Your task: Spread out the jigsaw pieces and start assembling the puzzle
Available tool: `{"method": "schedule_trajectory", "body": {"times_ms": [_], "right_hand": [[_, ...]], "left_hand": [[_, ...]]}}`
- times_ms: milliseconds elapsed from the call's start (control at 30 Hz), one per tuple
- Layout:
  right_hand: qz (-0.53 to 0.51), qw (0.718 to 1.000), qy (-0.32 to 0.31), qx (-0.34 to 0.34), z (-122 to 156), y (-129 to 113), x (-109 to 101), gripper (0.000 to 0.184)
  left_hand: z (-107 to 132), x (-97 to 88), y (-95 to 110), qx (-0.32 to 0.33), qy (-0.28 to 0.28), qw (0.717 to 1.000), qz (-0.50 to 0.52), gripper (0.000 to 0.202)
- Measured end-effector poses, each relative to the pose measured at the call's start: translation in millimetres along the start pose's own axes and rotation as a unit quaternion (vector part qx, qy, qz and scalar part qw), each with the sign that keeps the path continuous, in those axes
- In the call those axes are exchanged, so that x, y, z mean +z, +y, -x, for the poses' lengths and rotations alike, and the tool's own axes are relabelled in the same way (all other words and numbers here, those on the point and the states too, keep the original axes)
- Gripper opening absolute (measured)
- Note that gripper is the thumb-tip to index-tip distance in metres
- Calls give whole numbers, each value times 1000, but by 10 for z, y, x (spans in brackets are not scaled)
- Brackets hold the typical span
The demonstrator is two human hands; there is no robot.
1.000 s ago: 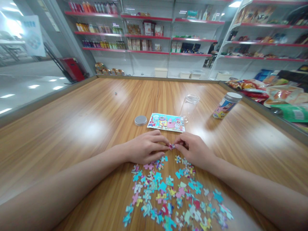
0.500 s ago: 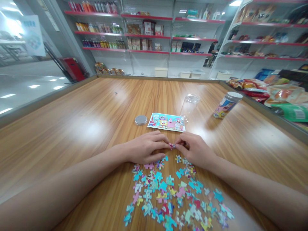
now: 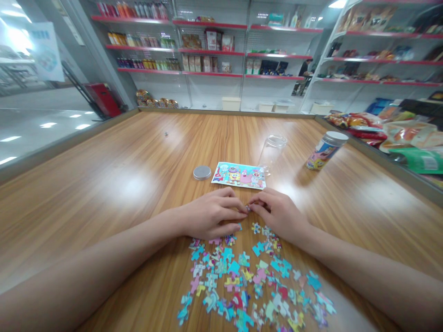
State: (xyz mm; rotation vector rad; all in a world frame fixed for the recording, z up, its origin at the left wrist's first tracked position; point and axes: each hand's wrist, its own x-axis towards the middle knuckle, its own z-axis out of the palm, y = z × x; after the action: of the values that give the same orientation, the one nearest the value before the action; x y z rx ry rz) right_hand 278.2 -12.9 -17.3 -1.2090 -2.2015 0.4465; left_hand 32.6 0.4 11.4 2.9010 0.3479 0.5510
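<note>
My right hand (image 3: 279, 213) pinches a small jigsaw puzzle piece (image 3: 248, 208), mostly hidden between the two hands. Opposite it, my left hand (image 3: 215, 214) lies palm down with fingers stretched out and thumb apart. Its fingertips touch the same spot as the piece. Below the hands, many loose puzzle pieces (image 3: 233, 267) in blue, pink, yellow and red spread over the wooden table (image 3: 138, 193). A few pieces are partly covered by my left hand. Just beyond my fingers lies a cartoon picture card (image 3: 238, 175).
Left of the card is a round silver lid (image 3: 202, 173). A clear open jar (image 3: 273, 150) stands behind the card's right end. Farther right is a lidded cartoon-printed canister (image 3: 325, 151). Packaged goods (image 3: 367, 129) sit past the right edge; stocked shelves (image 3: 211, 50) line the back.
My left fingers have slid slightly right and closer to my right fingertips, covering more of the puzzle piece between them. The loose pieces and containers stay put.
</note>
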Motion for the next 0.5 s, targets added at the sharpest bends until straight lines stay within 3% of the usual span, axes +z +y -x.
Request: {"method": "schedule_trajectory", "body": {"times_ms": [233, 367, 500], "right_hand": [[6, 999, 37, -27, 18, -25, -11, 7], [8, 997, 6, -78, 29, -52, -39, 12], [23, 996, 1, -82, 24, -48, -41, 15]], "left_hand": [[-11, -3, 47, -18, -12, 1000, -16, 31], [-16, 2, 67, -35, -16, 999, -14, 27], [-25, -24, 78, -40, -22, 999, -8, 23]]}}
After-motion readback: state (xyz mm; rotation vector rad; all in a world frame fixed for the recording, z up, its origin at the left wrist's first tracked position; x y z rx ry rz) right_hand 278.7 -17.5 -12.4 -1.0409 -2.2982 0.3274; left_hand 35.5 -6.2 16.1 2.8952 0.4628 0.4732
